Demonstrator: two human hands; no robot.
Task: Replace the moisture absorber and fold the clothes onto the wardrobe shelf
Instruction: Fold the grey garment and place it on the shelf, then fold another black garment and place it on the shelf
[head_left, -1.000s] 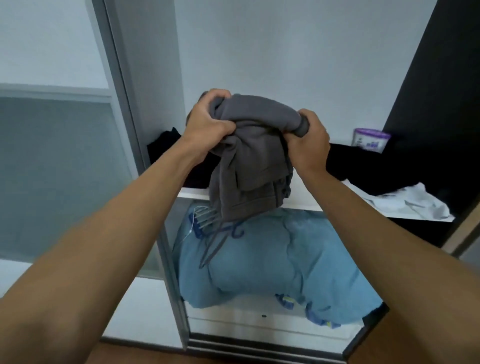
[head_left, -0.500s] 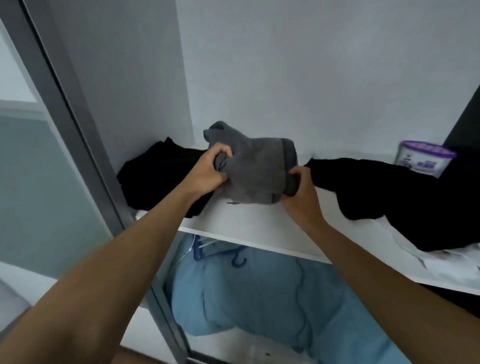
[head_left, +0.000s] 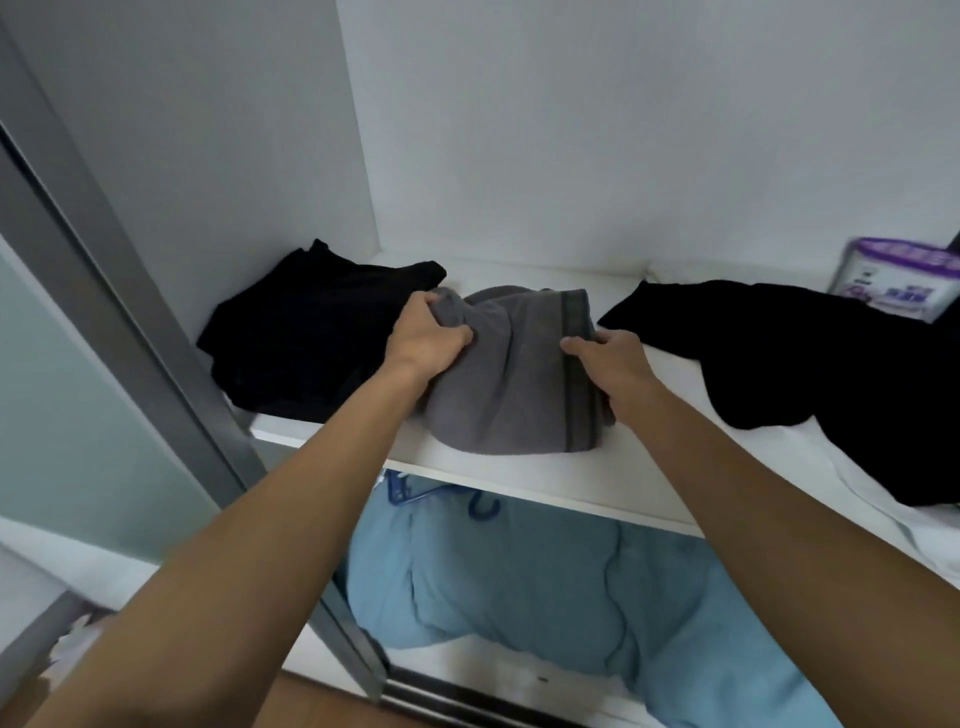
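Note:
A folded grey garment lies on the white wardrobe shelf. My left hand grips its left upper corner with curled fingers. My right hand holds its right edge by the dark hem band, thumb on top. A folded black garment lies to the left on the shelf, and a loose black garment spreads to the right. The moisture absorber, a white tub with a purple lid, stands at the back right.
A grey sliding-door frame runs down the left side. Below the shelf sits a light blue duvet with a blue hanger on top. White fabric lies at the shelf's right front.
The grey garment came down from mid-air in front of the wardrobe onto the shelf, where it now lies flat between the two black garments. Both hands stayed on it.

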